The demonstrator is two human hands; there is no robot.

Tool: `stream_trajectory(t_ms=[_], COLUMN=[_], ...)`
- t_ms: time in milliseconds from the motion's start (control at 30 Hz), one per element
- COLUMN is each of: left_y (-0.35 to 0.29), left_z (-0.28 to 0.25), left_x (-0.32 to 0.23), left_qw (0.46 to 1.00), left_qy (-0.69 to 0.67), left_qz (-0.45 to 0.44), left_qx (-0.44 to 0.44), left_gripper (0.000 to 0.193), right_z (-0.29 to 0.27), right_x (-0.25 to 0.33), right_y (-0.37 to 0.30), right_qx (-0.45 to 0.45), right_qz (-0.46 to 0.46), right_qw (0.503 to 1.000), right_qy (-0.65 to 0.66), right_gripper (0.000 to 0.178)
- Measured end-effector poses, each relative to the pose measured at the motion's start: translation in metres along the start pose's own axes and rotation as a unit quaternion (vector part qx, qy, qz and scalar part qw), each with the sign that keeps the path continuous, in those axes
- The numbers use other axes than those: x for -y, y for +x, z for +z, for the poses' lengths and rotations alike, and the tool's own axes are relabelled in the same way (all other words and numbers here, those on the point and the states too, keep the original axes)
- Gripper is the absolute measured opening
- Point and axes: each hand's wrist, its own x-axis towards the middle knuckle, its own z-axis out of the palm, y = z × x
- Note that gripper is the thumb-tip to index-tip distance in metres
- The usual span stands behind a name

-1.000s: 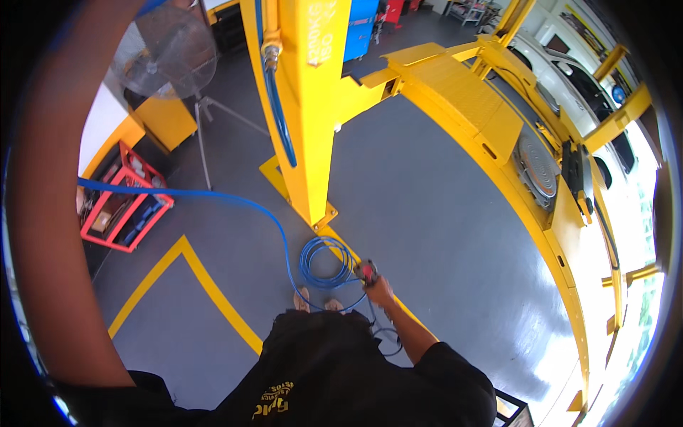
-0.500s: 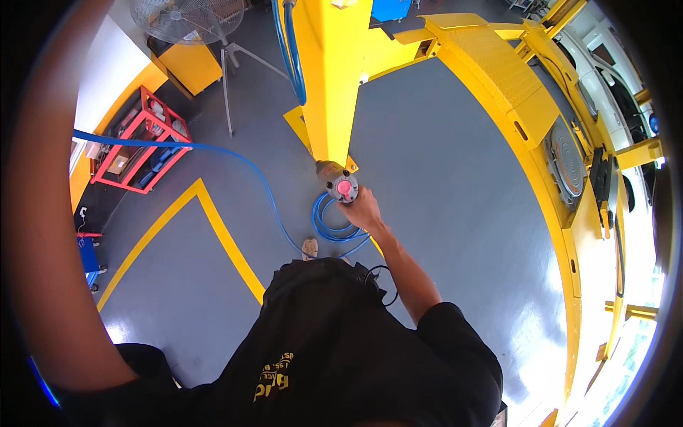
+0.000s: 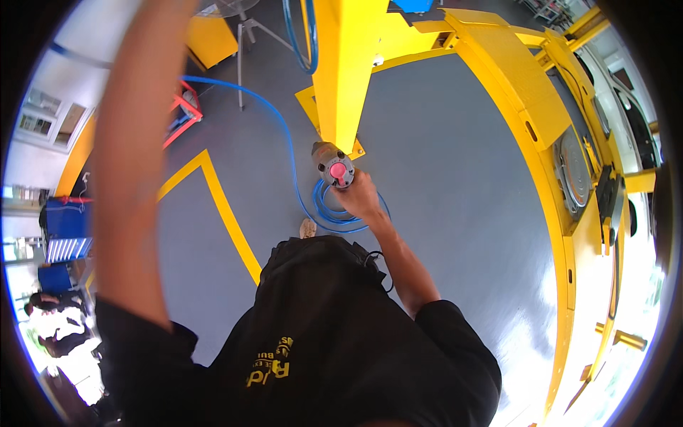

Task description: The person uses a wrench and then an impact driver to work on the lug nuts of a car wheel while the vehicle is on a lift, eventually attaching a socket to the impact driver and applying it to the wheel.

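1 tall yellow post (image 3: 346, 75) stands on the shiny grey floor (image 3: 455, 192). To its left, 1 bent yellow line (image 3: 217, 188) is on the floor. On the right is a long yellow ramp (image 3: 509, 78) with a big round metal plate (image 3: 571, 172). A white car (image 3: 613, 91) is past it. At the top left, a yellow box (image 3: 215, 40) is near a thin grey stand (image 3: 240, 67). Part of a red cart (image 3: 188, 110) shows below. A blue cabinet (image 3: 67, 220) is far left.
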Motion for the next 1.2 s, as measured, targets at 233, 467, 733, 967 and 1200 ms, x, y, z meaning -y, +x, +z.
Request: stream_trajectory(t_ms=[233, 467, 733, 967, 1200], left_y=[-0.378, -0.472, -0.553, -0.652, -0.764], left_z=[0.049, 0.001, -0.094, -0.187, -0.327], left_x=[-0.015, -0.067, -0.097, -0.130, -0.138], left_qw=[0.906, 0.882, 0.858, 0.809, 0.261], left_qy=[-0.307, -0.251, -0.124, -0.148, -0.554], left_qz=[-0.187, -0.394, -0.490, -0.505, -0.498], left_qx=[0.225, 0.066, -0.088, -0.264, -0.614], left_gripper=[0.069, 0.079, 0.079, 0.075, 0.054], right_z=[0.012, 0.063, 0.129, 0.188, 0.223], right_x=[0.004, 0.044, 0.103, 0.154, 0.213], right_y=[-0.013, -0.056, -0.126, -0.230, -0.384], right_qx=[0.101, 0.226, 0.390, 0.473, 0.550], right_qz=[-0.043, -0.124, -0.237, -0.305, -0.411], right_qw=[0.994, 0.966, 0.888, 0.827, 0.725], right_qy=[-0.024, -0.023, -0.051, -0.016, 0.056], right_gripper=[0.035, 0.027, 0.030, 0.033, 0.052])
